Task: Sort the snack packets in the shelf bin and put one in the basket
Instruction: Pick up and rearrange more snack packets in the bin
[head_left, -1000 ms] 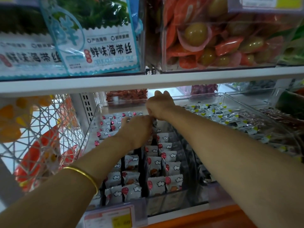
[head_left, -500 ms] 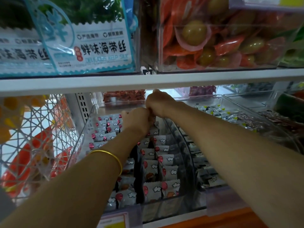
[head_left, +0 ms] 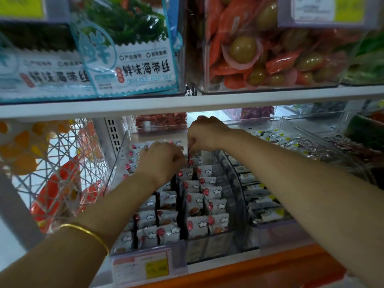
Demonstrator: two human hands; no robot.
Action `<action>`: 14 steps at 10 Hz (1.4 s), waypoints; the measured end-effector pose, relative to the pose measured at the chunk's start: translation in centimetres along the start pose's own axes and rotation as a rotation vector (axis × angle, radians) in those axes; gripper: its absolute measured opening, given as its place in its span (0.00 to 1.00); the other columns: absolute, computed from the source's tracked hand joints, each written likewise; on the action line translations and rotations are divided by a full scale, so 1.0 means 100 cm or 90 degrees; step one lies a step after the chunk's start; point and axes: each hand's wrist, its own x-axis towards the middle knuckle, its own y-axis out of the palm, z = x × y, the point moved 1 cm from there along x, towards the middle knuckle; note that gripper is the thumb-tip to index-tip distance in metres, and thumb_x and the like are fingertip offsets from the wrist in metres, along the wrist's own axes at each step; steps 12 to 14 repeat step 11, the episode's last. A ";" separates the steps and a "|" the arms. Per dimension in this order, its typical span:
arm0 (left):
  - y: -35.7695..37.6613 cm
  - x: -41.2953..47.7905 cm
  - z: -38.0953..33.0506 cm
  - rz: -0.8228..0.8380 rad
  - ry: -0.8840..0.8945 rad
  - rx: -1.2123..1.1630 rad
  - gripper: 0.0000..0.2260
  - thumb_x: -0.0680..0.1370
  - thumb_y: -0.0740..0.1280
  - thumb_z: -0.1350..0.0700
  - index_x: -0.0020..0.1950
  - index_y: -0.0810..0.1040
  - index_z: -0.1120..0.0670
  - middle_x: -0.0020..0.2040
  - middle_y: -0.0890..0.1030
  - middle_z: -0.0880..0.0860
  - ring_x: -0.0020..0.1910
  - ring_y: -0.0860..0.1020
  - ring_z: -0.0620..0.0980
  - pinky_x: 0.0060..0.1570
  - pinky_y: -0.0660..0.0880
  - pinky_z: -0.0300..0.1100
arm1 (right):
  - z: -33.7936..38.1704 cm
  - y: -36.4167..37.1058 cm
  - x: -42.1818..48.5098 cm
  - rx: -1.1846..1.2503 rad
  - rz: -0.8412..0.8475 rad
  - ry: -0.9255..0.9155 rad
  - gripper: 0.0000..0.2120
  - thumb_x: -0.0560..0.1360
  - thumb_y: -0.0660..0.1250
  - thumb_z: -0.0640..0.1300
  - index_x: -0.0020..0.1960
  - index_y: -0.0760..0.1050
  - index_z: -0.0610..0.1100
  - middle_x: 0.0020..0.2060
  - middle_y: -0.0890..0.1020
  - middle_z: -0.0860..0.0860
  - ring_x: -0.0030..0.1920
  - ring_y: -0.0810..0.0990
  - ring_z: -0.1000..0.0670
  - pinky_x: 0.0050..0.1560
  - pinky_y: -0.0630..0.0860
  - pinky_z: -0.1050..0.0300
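Since half a second ago the left hand (head_left: 164,161) has slipped a little lower and away from the right hand (head_left: 207,134), whose knuckles it met before; both stay at the far end of the bin.

Right fingers (head_left: 193,141) curl downward and pinch the top edge of one of the snack packets (head_left: 197,202), just left of frame centre. Left fingers (head_left: 178,159) are curled and pressed together, sunk among the back rows, but the back of the hand hides whether they grip anything.

The packets are white with cloud prints and a red dot. They stand upright in rows that fill the clear shelf bin (head_left: 207,248) from the centre to the lower centre of the frame. A gold bangle (head_left: 87,232) circles the left wrist at lower left. A price label (head_left: 141,267) hangs at the bin's front, bottom centre.

Just right of it sits a second clear bin (head_left: 280,231) with dark-and-yellow packets. At the left edge hangs the white lattice basket (head_left: 62,154), orange packs showing through its mesh. On the upper shelf (head_left: 249,96) kelp packs (head_left: 128,59) sit at upper left, and orange-wrapped olive-coloured rounds (head_left: 259,50) at upper right.
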 end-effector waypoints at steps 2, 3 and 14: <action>0.009 -0.004 -0.010 0.053 -0.003 0.060 0.09 0.77 0.65 0.47 0.50 0.82 0.49 0.54 0.79 0.50 0.58 0.73 0.53 0.62 0.64 0.52 | 0.007 0.010 -0.013 -0.093 0.056 -0.025 0.01 0.73 0.67 0.41 0.43 0.77 0.45 0.34 0.71 0.53 0.55 0.72 0.46 0.49 0.58 0.52; 0.011 -0.003 -0.010 0.031 -0.011 0.047 0.07 0.77 0.65 0.49 0.49 0.81 0.50 0.53 0.79 0.51 0.58 0.73 0.53 0.61 0.64 0.52 | 0.008 0.008 -0.011 -0.120 0.063 -0.020 0.13 0.73 0.64 0.33 0.33 0.68 0.45 0.31 0.66 0.52 0.51 0.72 0.44 0.48 0.59 0.53; -0.004 -0.052 -0.017 0.003 0.073 -0.059 0.08 0.77 0.64 0.50 0.52 0.80 0.49 0.52 0.78 0.49 0.57 0.72 0.54 0.59 0.69 0.54 | 0.012 -0.013 -0.041 -0.063 -0.072 0.026 0.07 0.75 0.66 0.39 0.51 0.80 0.42 0.51 0.79 0.42 0.49 0.73 0.43 0.48 0.69 0.54</action>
